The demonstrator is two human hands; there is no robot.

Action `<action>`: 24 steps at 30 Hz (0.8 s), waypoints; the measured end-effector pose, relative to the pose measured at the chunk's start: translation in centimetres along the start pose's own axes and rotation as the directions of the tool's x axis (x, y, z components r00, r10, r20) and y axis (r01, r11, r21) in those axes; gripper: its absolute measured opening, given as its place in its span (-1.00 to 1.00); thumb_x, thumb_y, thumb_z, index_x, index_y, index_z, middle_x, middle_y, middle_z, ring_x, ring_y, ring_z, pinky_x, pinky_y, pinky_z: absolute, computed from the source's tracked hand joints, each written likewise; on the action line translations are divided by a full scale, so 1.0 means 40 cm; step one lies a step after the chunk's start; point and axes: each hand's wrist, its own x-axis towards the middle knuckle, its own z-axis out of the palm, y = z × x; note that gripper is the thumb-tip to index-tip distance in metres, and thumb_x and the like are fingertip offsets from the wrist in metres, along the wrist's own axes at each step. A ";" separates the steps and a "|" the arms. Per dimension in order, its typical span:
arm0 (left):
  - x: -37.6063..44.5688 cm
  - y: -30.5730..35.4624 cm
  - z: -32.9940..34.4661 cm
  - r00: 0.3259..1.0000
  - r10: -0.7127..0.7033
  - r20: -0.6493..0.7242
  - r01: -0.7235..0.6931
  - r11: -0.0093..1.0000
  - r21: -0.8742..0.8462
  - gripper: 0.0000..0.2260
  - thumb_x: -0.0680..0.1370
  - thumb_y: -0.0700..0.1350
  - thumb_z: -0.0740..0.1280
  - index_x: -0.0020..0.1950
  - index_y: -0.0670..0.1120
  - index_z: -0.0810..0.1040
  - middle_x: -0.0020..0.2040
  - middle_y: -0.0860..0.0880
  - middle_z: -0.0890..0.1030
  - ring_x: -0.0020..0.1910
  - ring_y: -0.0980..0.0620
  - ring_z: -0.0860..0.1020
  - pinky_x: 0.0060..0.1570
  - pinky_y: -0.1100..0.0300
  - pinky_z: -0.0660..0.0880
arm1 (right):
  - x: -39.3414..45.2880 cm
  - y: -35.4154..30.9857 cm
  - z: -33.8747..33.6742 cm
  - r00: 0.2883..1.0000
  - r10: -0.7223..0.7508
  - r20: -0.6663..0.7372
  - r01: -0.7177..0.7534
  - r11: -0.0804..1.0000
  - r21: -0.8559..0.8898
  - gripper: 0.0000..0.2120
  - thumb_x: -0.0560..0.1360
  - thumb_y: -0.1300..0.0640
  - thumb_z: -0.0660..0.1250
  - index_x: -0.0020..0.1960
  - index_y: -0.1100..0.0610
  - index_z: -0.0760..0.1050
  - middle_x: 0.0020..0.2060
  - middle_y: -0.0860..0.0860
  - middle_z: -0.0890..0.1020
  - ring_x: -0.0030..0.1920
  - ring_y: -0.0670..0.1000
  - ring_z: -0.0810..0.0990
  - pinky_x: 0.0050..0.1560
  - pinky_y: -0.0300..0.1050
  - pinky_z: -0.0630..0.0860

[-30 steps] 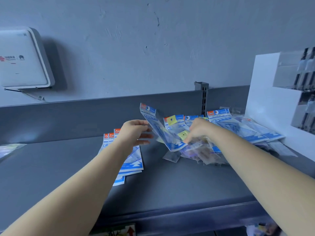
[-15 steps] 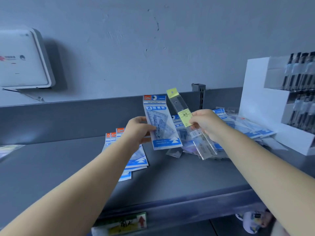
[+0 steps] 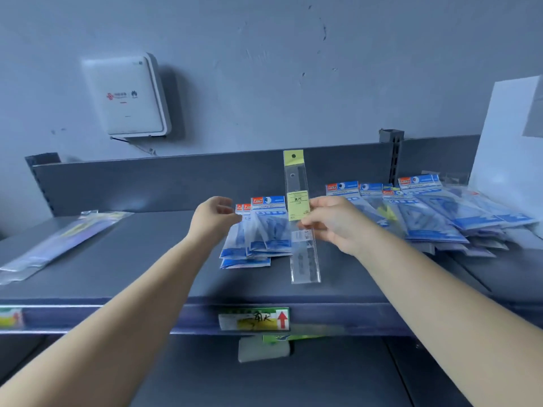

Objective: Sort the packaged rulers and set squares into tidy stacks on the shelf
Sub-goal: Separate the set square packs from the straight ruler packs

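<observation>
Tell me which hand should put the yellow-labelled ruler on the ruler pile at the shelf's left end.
Probably the left hand: it is empty and nearer the ruler pile. The right hand holds the ruler.

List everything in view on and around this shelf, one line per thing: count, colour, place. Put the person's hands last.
packaged ruler: one, clear sleeve with yellow header and label, held upright above the shelf middle
tidy stack: several blue-and-white set square packs, shelf centre
loose pile: many blue-and-white packs, overlapping, shelf right
long clear packs: a few, clear with yellow, shelf left
shelf: one, dark grey
shelf label: one, green and yellow with red arrow, on the front edge
wall box: one, white, wall upper left
white display box: one, far right
left hand: holds nothing, beside the tidy stack
right hand: pinches the packaged ruler
</observation>
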 end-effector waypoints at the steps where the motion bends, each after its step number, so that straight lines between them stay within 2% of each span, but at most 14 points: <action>1: -0.005 -0.014 -0.018 1.000 0.010 -0.006 -0.010 1.000 0.029 -0.68 0.47 -0.27 0.36 0.22 -0.17 0.51 -0.05 -0.06 0.56 -0.15 -0.02 0.50 -0.12 0.17 0.43 | -0.002 0.000 0.020 1.000 0.003 0.014 -0.003 1.000 0.007 -0.73 0.47 0.50 0.18 0.04 0.24 0.49 -0.10 0.13 0.61 -0.25 -0.01 0.58 -0.21 -0.20 0.51; 4: -0.013 -0.053 -0.088 0.997 0.065 -0.039 -0.056 0.982 0.182 -0.74 0.47 -0.25 0.33 0.16 -0.14 0.53 -0.09 -0.02 0.56 -0.24 0.01 0.48 -0.32 0.27 0.39 | 0.002 -0.008 0.090 0.999 0.003 0.050 -0.005 0.999 0.040 -0.72 0.47 0.51 0.19 0.07 0.25 0.49 -0.08 0.16 0.60 -0.27 -0.01 0.58 -0.29 -0.24 0.53; 6: -0.015 -0.077 -0.147 0.992 0.119 -0.052 -0.095 0.940 0.328 -0.76 0.48 -0.21 0.33 0.14 -0.11 0.52 -0.03 -0.02 0.56 -0.20 -0.01 0.47 -0.30 0.25 0.39 | 0.012 -0.010 0.144 0.997 0.005 0.074 -0.010 0.998 0.057 -0.71 0.46 0.52 0.19 0.11 0.29 0.49 -0.08 0.17 0.60 -0.28 0.00 0.57 -0.30 -0.25 0.55; 9: -0.013 -0.105 -0.242 0.976 0.214 -0.034 -0.154 0.794 0.588 -0.73 0.50 -0.11 0.31 0.20 -0.05 0.50 0.09 0.02 0.55 -0.05 -0.02 0.49 -0.11 0.18 0.40 | 0.034 -0.014 0.235 0.994 0.012 0.112 -0.020 0.998 0.064 -0.71 0.46 0.52 0.20 0.12 0.32 0.49 -0.17 0.13 0.61 -0.28 -0.01 0.57 -0.31 -0.25 0.56; 12: 0.004 -0.138 -0.344 0.956 0.294 0.008 -0.190 0.597 0.780 -0.71 0.54 -0.06 0.27 0.26 -0.02 0.47 0.16 0.03 0.54 0.13 -0.03 0.48 -0.04 0.15 0.39 | 0.059 -0.017 0.341 0.988 0.020 0.152 -0.028 0.999 0.046 -0.72 0.44 0.52 0.22 0.11 0.33 0.49 -0.25 0.09 0.61 -0.29 -0.01 0.58 -0.33 -0.27 0.57; 16: 0.043 -0.203 -0.487 0.961 0.277 0.014 -0.142 0.450 0.882 -0.70 0.56 -0.04 0.22 0.29 0.00 0.44 0.20 0.03 0.52 0.21 -0.04 0.43 0.10 0.12 0.35 | 0.104 -0.018 0.497 0.980 0.031 0.196 -0.039 0.998 0.041 -0.68 0.43 0.53 0.22 0.15 0.37 0.48 -0.23 0.12 0.62 -0.27 0.02 0.59 -0.26 -0.22 0.58; 20: 0.087 -0.272 -0.628 0.965 0.262 0.030 -0.119 0.332 0.936 -0.70 0.56 -0.02 0.20 0.29 0.02 0.43 0.21 0.04 0.52 0.21 -0.04 0.44 0.11 0.13 0.33 | 0.146 -0.024 0.658 0.973 0.039 0.227 -0.044 0.999 0.018 -0.68 0.42 0.53 0.22 0.15 0.37 0.48 -0.21 0.14 0.62 -0.27 0.02 0.58 -0.17 -0.16 0.58; 24: 0.140 -0.337 -0.746 0.964 0.264 0.033 -0.110 0.281 0.954 -0.72 0.55 -0.05 0.20 0.25 -0.01 0.46 0.17 0.02 0.53 0.18 -0.05 0.45 0.07 0.14 0.34 | 0.189 -0.033 0.805 0.970 0.037 0.242 -0.043 0.999 0.019 -0.67 0.42 0.53 0.22 0.17 0.39 0.47 -0.14 0.19 0.62 -0.28 0.02 0.57 -0.27 -0.23 0.58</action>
